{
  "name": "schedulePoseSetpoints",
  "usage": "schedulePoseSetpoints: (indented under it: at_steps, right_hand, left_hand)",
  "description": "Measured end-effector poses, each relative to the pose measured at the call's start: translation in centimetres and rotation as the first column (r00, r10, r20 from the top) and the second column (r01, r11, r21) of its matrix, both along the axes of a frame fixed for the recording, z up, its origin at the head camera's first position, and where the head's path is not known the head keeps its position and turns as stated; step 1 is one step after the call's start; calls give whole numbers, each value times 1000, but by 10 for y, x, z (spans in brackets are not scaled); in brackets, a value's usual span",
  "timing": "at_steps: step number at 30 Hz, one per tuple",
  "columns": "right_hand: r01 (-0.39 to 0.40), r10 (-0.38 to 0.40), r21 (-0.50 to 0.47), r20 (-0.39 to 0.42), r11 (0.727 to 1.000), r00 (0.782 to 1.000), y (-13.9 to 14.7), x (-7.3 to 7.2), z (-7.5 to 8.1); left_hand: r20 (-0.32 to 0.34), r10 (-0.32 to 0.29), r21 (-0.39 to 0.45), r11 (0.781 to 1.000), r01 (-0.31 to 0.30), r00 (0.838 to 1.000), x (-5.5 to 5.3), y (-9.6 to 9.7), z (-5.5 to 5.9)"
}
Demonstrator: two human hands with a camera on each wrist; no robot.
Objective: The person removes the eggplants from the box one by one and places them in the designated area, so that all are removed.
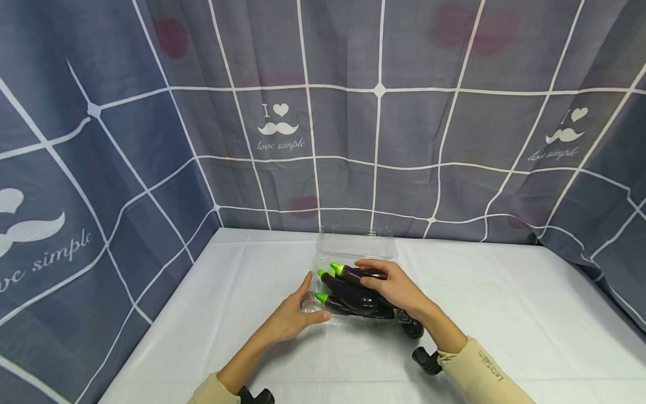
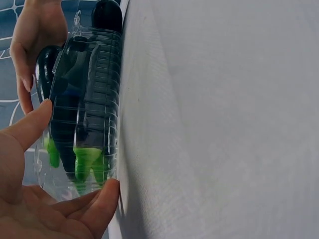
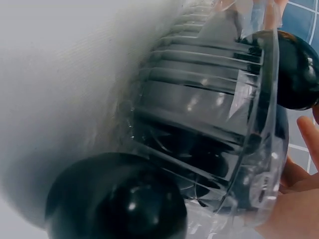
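Note:
Several dark purple eggplants (image 1: 348, 293) with bright green tops lie in a clear plastic clamshell box (image 2: 112, 69), stems toward the left. My left hand (image 1: 290, 317) holds the box's left end, fingers and thumb spread across its corner. In the left wrist view, the thumb (image 2: 107, 199) touches the lower edge by the table and a finger touches the rim. My right hand (image 1: 391, 283) reaches over the box and grips the rear eggplant (image 1: 349, 273) between thumb and fingers. One rounded eggplant (image 3: 117, 199) sits outside the box's right end.
The box's hinged lid (image 1: 355, 246) stands open behind, toward the curtain. A white cloth (image 1: 504, 314) covers the table. Grey checked curtains (image 1: 343, 123) enclose the back and sides. Dark straps with wrist cameras (image 1: 426, 361) are worn on both wrists.

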State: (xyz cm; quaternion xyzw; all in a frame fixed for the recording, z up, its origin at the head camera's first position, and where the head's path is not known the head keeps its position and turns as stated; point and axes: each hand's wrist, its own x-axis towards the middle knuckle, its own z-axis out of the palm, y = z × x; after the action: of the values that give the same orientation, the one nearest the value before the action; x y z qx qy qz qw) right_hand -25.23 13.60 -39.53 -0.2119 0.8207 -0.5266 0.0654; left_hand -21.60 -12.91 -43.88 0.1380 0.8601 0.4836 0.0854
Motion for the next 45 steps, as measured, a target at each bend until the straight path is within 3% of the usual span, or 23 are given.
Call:
schedulePoseSetpoints:
  at_steps: [13, 32, 38, 45]
  right_hand:
    - [-52, 52, 14, 11, 999, 999, 5, -3, -5]
    - [-37, 37, 22, -35, 999, 999, 6, 0, -4]
    - [20, -22, -29, -73, 999, 997, 8, -1, -7]
    - [91, -96, -69, -65, 993, 993, 17, -3, -8]
  left_hand:
    - [4, -14, 20, 1000, 14, 1000, 1, 0, 0]
    - [7, 8, -1, 1000, -8, 1000, 1, 0, 0]
    - [8, 7, -2, 1000, -7, 1000, 1, 2, 1]
    - [4, -2, -3, 1000, 2, 1000, 0, 1, 1]
